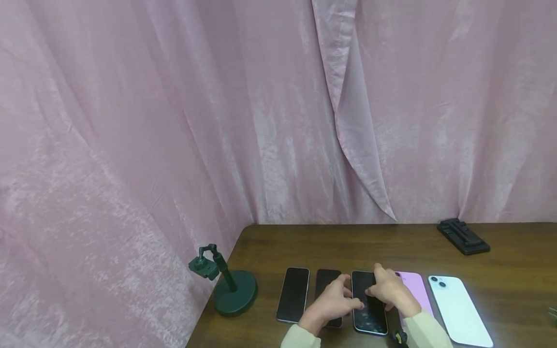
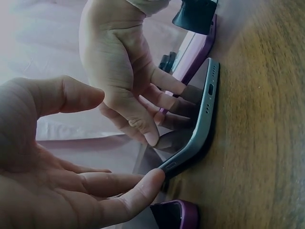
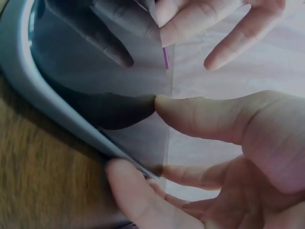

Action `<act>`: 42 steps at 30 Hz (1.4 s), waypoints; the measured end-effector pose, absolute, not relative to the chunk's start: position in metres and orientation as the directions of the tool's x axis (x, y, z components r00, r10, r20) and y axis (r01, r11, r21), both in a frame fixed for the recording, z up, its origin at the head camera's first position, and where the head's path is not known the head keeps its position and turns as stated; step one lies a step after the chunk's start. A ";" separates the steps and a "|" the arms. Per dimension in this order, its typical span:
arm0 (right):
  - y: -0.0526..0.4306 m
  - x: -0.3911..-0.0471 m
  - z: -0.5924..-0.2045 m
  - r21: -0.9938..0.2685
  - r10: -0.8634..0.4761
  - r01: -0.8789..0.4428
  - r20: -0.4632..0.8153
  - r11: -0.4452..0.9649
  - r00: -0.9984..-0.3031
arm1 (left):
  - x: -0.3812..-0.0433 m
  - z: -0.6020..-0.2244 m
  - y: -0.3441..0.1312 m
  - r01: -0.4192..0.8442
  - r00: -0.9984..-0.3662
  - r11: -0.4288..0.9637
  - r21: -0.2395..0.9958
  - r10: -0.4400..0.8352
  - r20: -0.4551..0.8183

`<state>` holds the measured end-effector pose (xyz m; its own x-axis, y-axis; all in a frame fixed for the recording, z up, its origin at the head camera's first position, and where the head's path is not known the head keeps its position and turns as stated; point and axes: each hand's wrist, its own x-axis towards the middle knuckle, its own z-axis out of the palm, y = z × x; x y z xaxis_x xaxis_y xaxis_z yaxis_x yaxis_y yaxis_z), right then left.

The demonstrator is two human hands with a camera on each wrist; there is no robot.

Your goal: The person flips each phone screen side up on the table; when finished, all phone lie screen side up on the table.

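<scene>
A smartphone with a dark glossy screen lies face up on the wooden table, its silvery bottom edge showing in the left wrist view. My left hand is at its left side. Fingertips of that hand touch the phone's edge, while the thumb stays lifted apart. From the right side, my right hand holds the phone, thumb tip on the glass and fingers along the side edge. The screen mirrors both hands in the right wrist view.
To the left lie a dark phone beside my left hand and a black-screened phone. A purple phone and a pale phone are to the right. A green stand occupies the left edge; a folded black stand lies farther back.
</scene>
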<state>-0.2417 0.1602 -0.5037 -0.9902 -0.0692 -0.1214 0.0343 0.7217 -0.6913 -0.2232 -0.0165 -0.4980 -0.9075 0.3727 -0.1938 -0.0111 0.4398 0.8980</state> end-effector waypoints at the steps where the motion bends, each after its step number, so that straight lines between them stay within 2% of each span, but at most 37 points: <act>1: 0.160 -0.241 -0.503 -0.688 -0.071 0.032 -0.120 0.725 -0.990 | -0.223 -0.497 -0.016 -0.011 -0.908 0.439 0.898 0.373 -0.193; 17: 0.178 -0.237 -0.502 -0.754 -0.087 0.056 -0.148 0.655 -0.985 | -0.216 -0.493 -0.007 0.006 -0.906 0.451 0.893 0.380 -0.186; 25: 0.180 -0.241 -0.493 -0.779 -0.110 0.022 -0.117 0.627 -0.987 | -0.222 -0.488 -0.008 0.011 -0.913 0.456 0.890 0.367 -0.177; 33: 0.191 -0.238 -0.472 -0.871 -0.140 -0.063 -0.006 0.486 -0.990 | -0.224 -0.484 0.003 0.034 -0.943 0.444 0.896 0.312 -0.119; 42: 0.209 -0.233 -0.463 -0.904 -0.115 -0.214 0.184 0.369 -0.976 | -0.229 -0.476 0.025 0.118 -0.979 0.261 0.958 0.190 0.069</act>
<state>-0.2326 0.2090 -0.4625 -0.9762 -0.1149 0.1838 -0.2138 0.3691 -0.9045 -0.2289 0.0253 -0.4761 -0.9794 0.1897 0.0688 0.1180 0.2615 0.9580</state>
